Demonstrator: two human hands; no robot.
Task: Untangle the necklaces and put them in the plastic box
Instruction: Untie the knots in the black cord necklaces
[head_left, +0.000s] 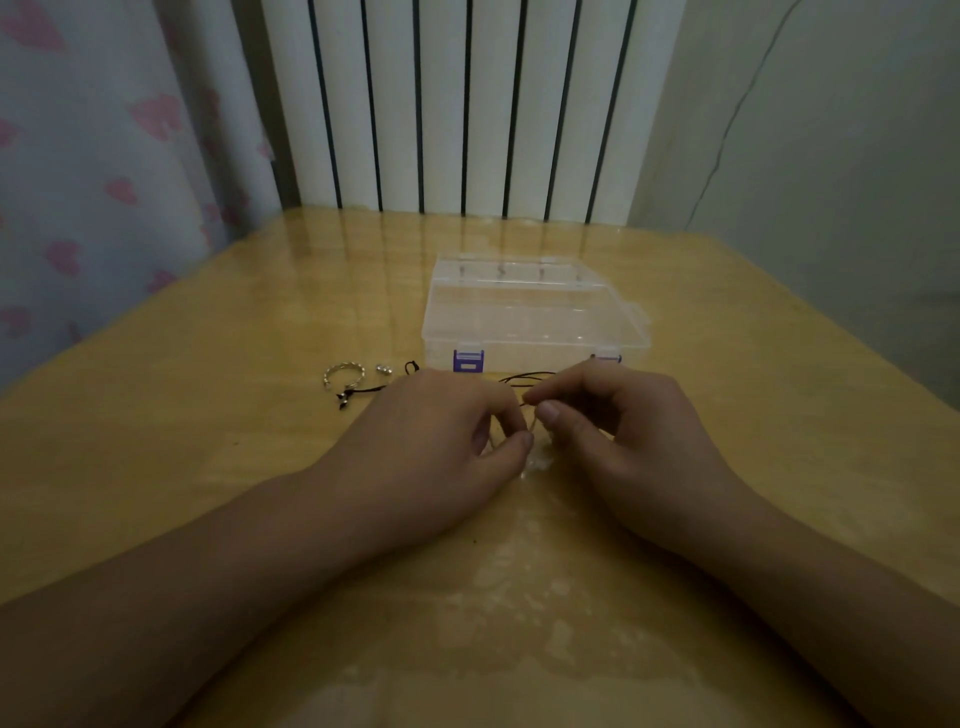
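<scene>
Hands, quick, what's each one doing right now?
Left hand: pinching the black cord.
Right hand: pinching the same cord.

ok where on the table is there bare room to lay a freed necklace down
Bare table right of the right hand, and left of the silver chain. Crowded: the strip between plastic box and both hands, crossed by the black cord; the left hand adjoins it.

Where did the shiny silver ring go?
In the head view, the twisted silver ring lies on the wooden table, left of the clear plastic box and beyond the left hand.
</scene>
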